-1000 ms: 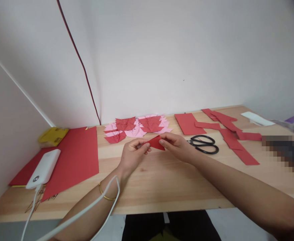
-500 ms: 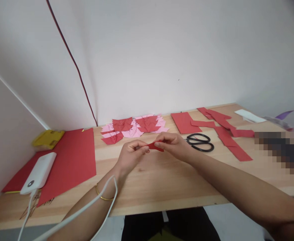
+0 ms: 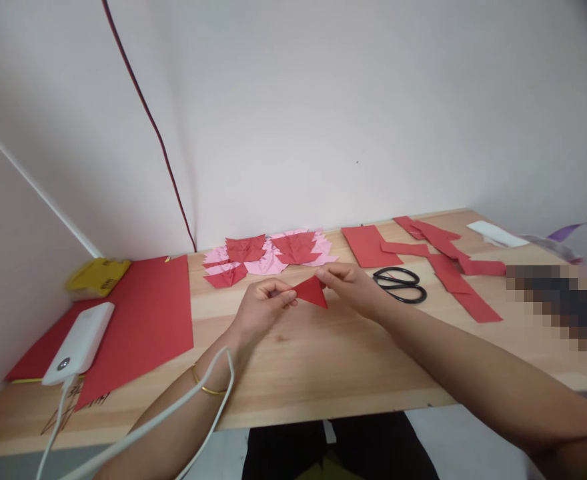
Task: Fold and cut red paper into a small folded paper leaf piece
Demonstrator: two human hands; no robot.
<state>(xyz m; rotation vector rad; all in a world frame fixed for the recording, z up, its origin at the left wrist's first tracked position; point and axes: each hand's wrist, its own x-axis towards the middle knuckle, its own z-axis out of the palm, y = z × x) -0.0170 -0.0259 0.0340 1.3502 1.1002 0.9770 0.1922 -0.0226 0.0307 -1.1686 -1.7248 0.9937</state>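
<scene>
Just below mid-frame, left hand (image 3: pixel 261 308) and right hand (image 3: pixel 349 288) share one small red paper triangle (image 3: pixel 312 292). Forearms come up from lower left and lower right, wrists angled inward, hands close but not touching. Left: thumb against curled fingers, pinching the triangle's left corner. Right: thumb and index pinching its top right corner, other fingers mostly hidden behind. Gold bracelet (image 3: pixel 208 390) on left wrist.

Triangle: flat-looking, crisp straight edges, one tip pointing down and right past the grip. Layer count: can't tell.

Wood surface shows between hands and front edge of table (image 3: pixel 288 387), lower center. White cable (image 3: pixel 148 427) loops across left forearm, could snag. Black-handled scissors (image 3: pixel 403 285) sit just beyond right forearm, blades hidden by the hand. Folded red and pink pieces (image 3: pixel 298 248) line the back edge, center, near the wall (image 3: pixel 293 120). Right of those: red rectangle (image 3: pixel 368 245), then overlapping red strips (image 3: pixel 466 293). Left of frame: large red sheet (image 3: pixel 146 313), white power bank (image 3: pixel 79 343) on it, yellow packet (image 3: pixel 98 277) at the back.
</scene>
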